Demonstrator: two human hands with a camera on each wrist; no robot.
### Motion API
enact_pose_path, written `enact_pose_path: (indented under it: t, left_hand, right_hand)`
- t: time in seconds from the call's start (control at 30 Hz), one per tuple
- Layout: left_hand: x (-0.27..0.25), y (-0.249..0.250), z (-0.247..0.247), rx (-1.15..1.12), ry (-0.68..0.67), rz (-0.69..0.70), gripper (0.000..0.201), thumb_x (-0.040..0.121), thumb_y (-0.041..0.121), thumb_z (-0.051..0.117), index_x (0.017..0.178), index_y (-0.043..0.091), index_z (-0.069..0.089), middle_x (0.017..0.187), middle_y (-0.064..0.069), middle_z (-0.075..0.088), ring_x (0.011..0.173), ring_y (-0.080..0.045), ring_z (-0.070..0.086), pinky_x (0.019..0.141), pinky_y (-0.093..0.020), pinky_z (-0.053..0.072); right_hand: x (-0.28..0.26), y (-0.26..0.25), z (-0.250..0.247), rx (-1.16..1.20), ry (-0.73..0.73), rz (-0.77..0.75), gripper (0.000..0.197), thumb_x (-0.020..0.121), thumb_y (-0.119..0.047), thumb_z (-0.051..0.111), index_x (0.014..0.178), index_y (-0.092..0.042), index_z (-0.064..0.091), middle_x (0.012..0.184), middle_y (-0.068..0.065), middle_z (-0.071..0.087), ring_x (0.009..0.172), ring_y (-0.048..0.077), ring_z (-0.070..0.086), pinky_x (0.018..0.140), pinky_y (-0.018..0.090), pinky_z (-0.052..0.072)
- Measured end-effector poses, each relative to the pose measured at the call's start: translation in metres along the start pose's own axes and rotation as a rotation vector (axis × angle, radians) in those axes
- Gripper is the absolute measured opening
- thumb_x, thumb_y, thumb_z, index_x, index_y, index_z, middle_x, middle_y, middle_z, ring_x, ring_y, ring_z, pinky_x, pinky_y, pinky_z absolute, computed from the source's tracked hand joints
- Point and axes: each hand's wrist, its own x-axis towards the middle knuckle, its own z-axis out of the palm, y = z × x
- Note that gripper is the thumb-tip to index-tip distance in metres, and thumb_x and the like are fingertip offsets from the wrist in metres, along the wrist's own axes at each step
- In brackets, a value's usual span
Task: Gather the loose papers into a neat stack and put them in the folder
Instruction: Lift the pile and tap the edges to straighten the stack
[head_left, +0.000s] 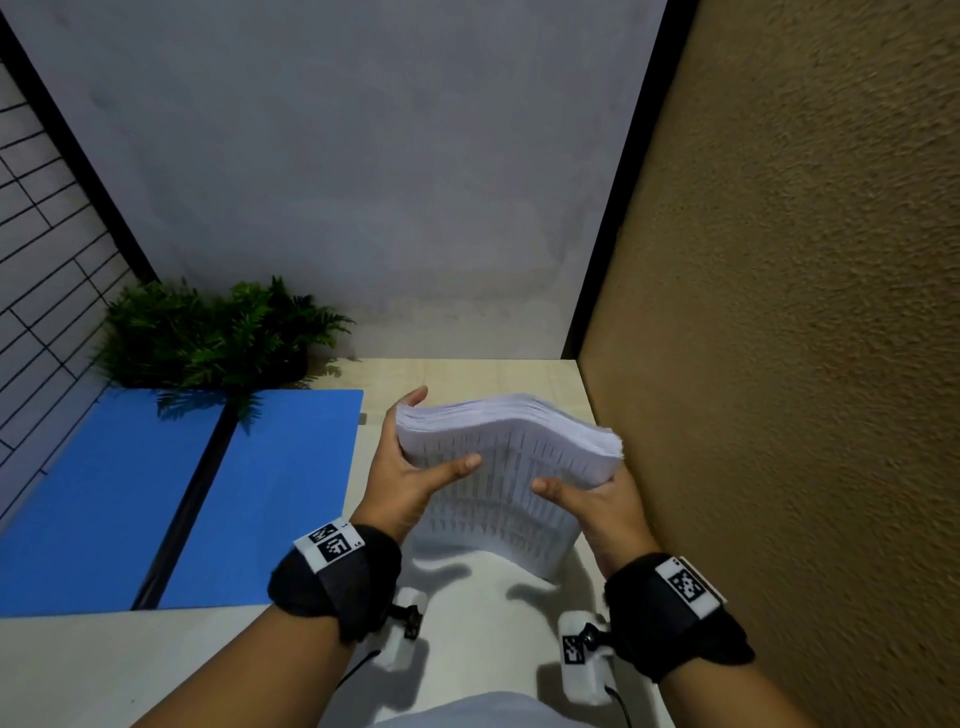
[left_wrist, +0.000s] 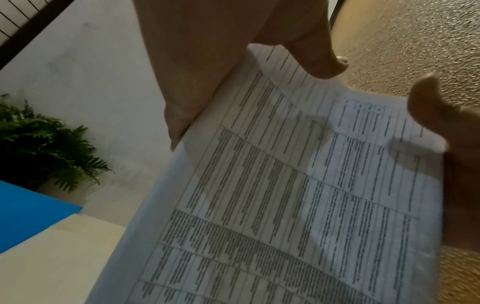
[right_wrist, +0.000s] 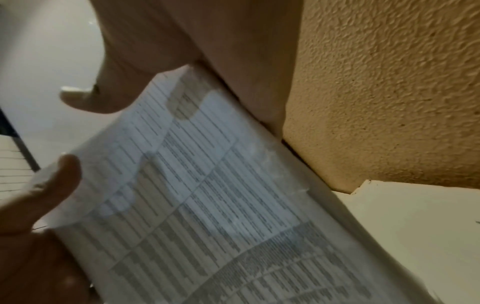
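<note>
Head view: a thick stack of printed papers (head_left: 511, 467) stands tilted above the table (head_left: 156, 665), bowed along its top edge — left hand (head_left: 410, 478) and right hand (head_left: 597, 506) grip its sides, thumbs across the front. The open blue folder (head_left: 156, 493) lies to the left.

Left wrist view: ruled tables of small print cover the front sheet.

Right wrist view: the same print, blurred.

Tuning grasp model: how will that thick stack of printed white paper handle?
Likely floppy: the thick stack of printed white paper bows between left hand and right hand. Probably hefty, needing both hands. Its fanned top edges suggest sheets slide.
</note>
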Motion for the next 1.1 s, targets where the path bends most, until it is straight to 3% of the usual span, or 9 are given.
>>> enact_pose_path:
  t: [0.2, 0.27, 0.37, 0.5, 0.6, 0.73, 0.83, 0.97, 1.1]
  left_hand:
    - [0.004, 0.005, 0.002, 0.012, -0.002, 0.009, 0.098, 0.053, 0.036, 0.089, 0.137, 0.041, 0.039, 0.13, 0.012, 0.055, 0.118, -0.005, 0.054, 0.086, -0.025, 0.054]
    - [0.005, 0.004, 0.001, 0.032, -0.005, 0.015, 0.096, 0.054, 0.035, 0.09, 0.136, 0.04, 0.04, 0.13, 0.011, 0.055, 0.119, -0.006, 0.054, 0.088, -0.03, 0.054]
    - [0.006, 0.0, 0.0, 0.058, 0.011, -0.014, 0.094, 0.057, 0.036, 0.09, 0.137, 0.038, 0.04, 0.129, 0.013, 0.055, 0.118, -0.004, 0.053, 0.091, -0.03, 0.052]
    - [0.007, 0.001, 0.0, 0.101, 0.054, -0.055, 0.05, 0.068, 0.017, 0.087, 0.111, 0.013, 0.062, 0.106, 0.002, 0.071, 0.102, -0.017, 0.066, 0.082, -0.031, 0.055]
    - [0.005, 0.007, 0.002, 0.164, 0.041, -0.015, 0.027, 0.075, 0.011, 0.081, 0.091, 0.001, 0.062, 0.082, -0.001, 0.066, 0.082, -0.017, 0.062, 0.072, -0.03, 0.051]
    - [0.005, 0.014, 0.0, 0.155, 0.039, 0.005, 0.033, 0.068, 0.012, 0.086, 0.087, 0.009, 0.059, 0.08, 0.002, 0.063, 0.075, -0.011, 0.061, 0.065, -0.022, 0.051]
    - [0.004, 0.008, -0.004, 0.128, 0.025, -0.01, 0.057, 0.053, 0.019, 0.093, 0.098, 0.017, 0.058, 0.093, 0.004, 0.066, 0.089, -0.013, 0.065, 0.073, -0.028, 0.056]
    - [-0.001, -0.004, -0.005, 0.115, -0.024, -0.063, 0.078, 0.049, 0.028, 0.094, 0.118, 0.016, 0.059, 0.112, -0.002, 0.07, 0.107, -0.019, 0.066, 0.085, -0.038, 0.058]
    - [-0.004, -0.005, -0.003, 0.074, -0.03, -0.079, 0.08, 0.049, 0.026, 0.093, 0.12, 0.015, 0.06, 0.113, -0.003, 0.072, 0.105, -0.016, 0.068, 0.08, -0.031, 0.058]
  right_hand:
    - [0.0, -0.003, 0.004, -0.098, 0.111, -0.05, 0.08, 0.046, -0.035, 0.094, 0.117, -0.029, 0.059, 0.114, -0.001, 0.068, 0.109, 0.021, 0.065, 0.084, 0.043, 0.058]
    - [0.001, -0.004, 0.005, -0.138, 0.054, -0.039, 0.066, 0.051, -0.027, 0.093, 0.11, -0.027, 0.063, 0.11, 0.0, 0.069, 0.106, 0.024, 0.065, 0.081, 0.041, 0.059]
    - [0.005, -0.003, 0.001, -0.112, 0.181, -0.054, 0.064, 0.054, -0.023, 0.091, 0.11, -0.03, 0.061, 0.112, -0.001, 0.067, 0.107, 0.022, 0.064, 0.083, 0.043, 0.058]
    - [0.006, -0.005, 0.006, -0.111, 0.16, -0.029, 0.034, 0.069, -0.013, 0.083, 0.1, -0.018, 0.068, 0.099, 0.005, 0.072, 0.101, 0.032, 0.067, 0.084, 0.047, 0.057]
    - [0.004, -0.014, 0.007, -0.077, 0.25, -0.077, 0.018, 0.075, -0.007, 0.077, 0.087, -0.018, 0.072, 0.093, 0.009, 0.074, 0.099, 0.036, 0.067, 0.087, 0.051, 0.056]
    - [-0.002, -0.018, 0.007, -0.079, 0.321, -0.144, 0.047, 0.07, -0.014, 0.082, 0.108, -0.033, 0.061, 0.113, -0.001, 0.065, 0.108, 0.024, 0.063, 0.084, 0.039, 0.057]
    - [-0.013, -0.021, 0.009, -0.381, 0.344, -0.359, 0.082, 0.064, -0.023, 0.085, 0.13, -0.045, 0.043, 0.134, -0.014, 0.039, 0.119, 0.003, 0.046, 0.09, 0.027, 0.049]
    - [-0.017, -0.016, 0.013, -0.532, 0.277, -0.35, 0.073, 0.065, -0.038, 0.082, 0.129, -0.043, 0.049, 0.121, -0.026, 0.029, 0.117, 0.002, 0.041, 0.092, 0.029, 0.05]
    - [-0.02, -0.015, 0.018, -0.648, 0.246, -0.46, 0.061, 0.063, -0.044, 0.082, 0.117, -0.037, 0.053, 0.122, -0.013, 0.034, 0.109, -0.01, 0.041, 0.079, 0.007, 0.043]
